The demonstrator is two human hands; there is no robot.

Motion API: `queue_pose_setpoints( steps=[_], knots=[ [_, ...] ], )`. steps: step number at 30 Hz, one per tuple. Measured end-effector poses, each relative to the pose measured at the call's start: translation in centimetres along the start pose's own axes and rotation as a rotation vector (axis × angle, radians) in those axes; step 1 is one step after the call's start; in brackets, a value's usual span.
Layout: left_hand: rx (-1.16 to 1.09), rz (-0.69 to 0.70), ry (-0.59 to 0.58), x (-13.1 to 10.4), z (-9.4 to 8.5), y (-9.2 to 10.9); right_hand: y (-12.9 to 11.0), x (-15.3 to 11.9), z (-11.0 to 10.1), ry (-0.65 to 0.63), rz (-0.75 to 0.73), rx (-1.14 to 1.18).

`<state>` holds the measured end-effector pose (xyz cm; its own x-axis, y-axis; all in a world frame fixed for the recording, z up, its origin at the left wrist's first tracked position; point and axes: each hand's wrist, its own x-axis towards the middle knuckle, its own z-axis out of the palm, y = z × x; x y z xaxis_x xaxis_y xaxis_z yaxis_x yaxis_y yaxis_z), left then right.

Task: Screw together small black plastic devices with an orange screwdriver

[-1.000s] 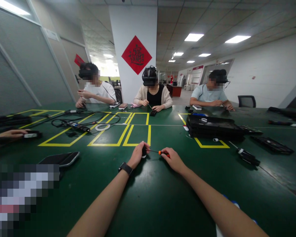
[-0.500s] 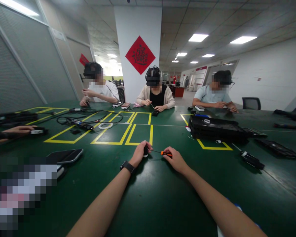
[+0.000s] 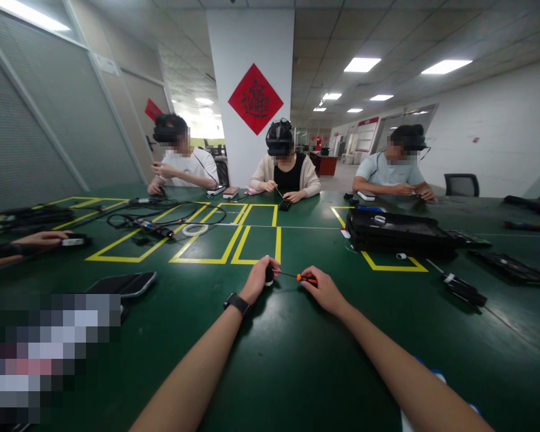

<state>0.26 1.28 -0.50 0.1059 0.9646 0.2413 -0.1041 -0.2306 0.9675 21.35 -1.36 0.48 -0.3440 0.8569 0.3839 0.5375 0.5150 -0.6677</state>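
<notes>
My left hand (image 3: pixel 257 281), with a dark watch at the wrist, is closed around a small black and white block-shaped piece (image 3: pixel 269 275) just above the green table. My right hand (image 3: pixel 323 289) grips a screwdriver (image 3: pixel 306 279) by its orange and black handle. The thin shaft lies level and points left, its tip reaching the side of the small piece near my left fingertips. Whether the tip sits in a screw is too small to tell. My left fingers hide part of the piece.
Yellow tape frames (image 3: pixel 254 262) mark the green table (image 3: pixel 270 372). A black case (image 3: pixel 396 231) and a black-handled tool (image 3: pixel 463 291) lie right; cables (image 3: pixel 117 219), a white ring (image 3: pixel 195 230) and a phone (image 3: pixel 123 284) lie left. Three people sit opposite; another person's hand (image 3: pixel 40 237) shows at left.
The whole view has shifted slightly, so my hands and the table things appear a little further right. Both hands keep their grips, and the screwdriver stays against the small piece.
</notes>
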Motion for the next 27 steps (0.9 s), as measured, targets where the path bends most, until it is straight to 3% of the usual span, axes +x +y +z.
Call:
queue_pose_setpoints(
  steps=[9,16,20,27],
  knots=[
    [0.050,0.009,-0.021,-0.2,0.2,0.5,0.2,0.1,0.1,0.005,-0.030,-0.024],
    [0.340,0.043,-0.007,-0.6,0.5,0.9,0.4,0.3,0.1,0.021,-0.109,-0.082],
    [0.387,0.074,0.035,-0.8,0.6,1.2,0.4,0.1,0.0,0.052,-0.064,-0.074],
    [0.328,0.060,-0.005,-0.9,0.6,1.5,0.3,0.1,0.0,0.056,0.004,-0.081]
  ],
)
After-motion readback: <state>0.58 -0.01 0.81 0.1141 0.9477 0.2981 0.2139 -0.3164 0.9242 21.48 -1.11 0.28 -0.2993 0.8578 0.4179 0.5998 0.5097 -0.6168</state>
